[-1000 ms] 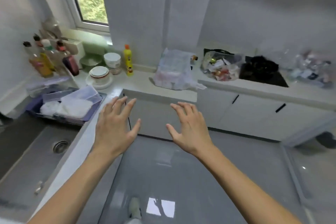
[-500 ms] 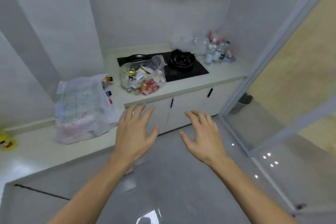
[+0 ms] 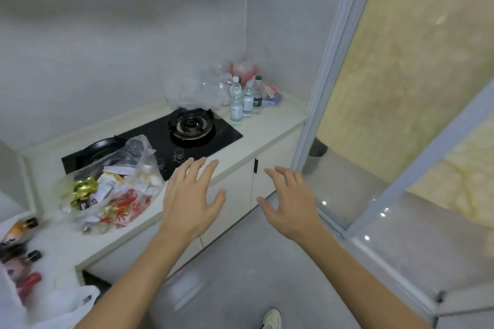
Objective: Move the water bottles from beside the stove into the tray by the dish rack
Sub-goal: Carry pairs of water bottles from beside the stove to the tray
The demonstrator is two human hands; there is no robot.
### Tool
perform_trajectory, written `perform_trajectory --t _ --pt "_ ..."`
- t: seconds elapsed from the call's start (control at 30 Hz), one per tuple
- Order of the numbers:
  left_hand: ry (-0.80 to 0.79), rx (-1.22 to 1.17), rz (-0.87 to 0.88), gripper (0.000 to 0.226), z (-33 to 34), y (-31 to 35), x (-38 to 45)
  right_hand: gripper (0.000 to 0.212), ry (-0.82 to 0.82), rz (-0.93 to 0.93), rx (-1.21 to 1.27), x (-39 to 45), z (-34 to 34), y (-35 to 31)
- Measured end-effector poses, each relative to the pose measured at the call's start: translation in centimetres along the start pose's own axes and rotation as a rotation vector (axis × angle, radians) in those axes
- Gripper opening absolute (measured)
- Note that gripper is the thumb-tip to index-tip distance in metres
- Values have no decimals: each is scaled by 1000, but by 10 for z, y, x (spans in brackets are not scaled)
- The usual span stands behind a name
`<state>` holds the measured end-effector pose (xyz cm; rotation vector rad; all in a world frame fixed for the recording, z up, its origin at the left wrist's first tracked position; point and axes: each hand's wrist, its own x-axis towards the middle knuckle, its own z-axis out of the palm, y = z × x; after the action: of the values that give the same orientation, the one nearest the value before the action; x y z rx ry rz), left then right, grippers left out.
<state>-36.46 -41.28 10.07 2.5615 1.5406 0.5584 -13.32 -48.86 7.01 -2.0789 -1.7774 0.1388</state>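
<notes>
Nothing is moved yet: the clear plastic water bottles (image 3: 244, 100) stand beside the black gas stove (image 3: 171, 139) on the pale bench (image 3: 270, 125); left hand (image 3: 191, 199) and right hand (image 3: 290, 201) hover apart, fingers spread, empty.

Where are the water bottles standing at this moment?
In the head view, the water bottles stand upright on the counter at the far right corner, just right of the stove burner, beside a heap of clear plastic.

Both empty hands, left hand (image 3: 191, 199) and right hand (image 3: 290, 201), hover spread before the stove (image 3: 160, 136); water bottles (image 3: 244, 99) stand beside it.
</notes>
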Motion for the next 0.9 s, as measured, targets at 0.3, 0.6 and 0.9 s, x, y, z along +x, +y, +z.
perform_trajectory --t 0.3,0.6,0.9 --pt "2 -29 -77 70 59 24 167 70 -61 -63 19 171 -4 76" --pt "2 -120 -74 64 144 13 353 71 -112 -104 -11 347 28 139" --pt "-130 -282 -128 67 202 12 515 71 -202 -77 12 509 45 189"
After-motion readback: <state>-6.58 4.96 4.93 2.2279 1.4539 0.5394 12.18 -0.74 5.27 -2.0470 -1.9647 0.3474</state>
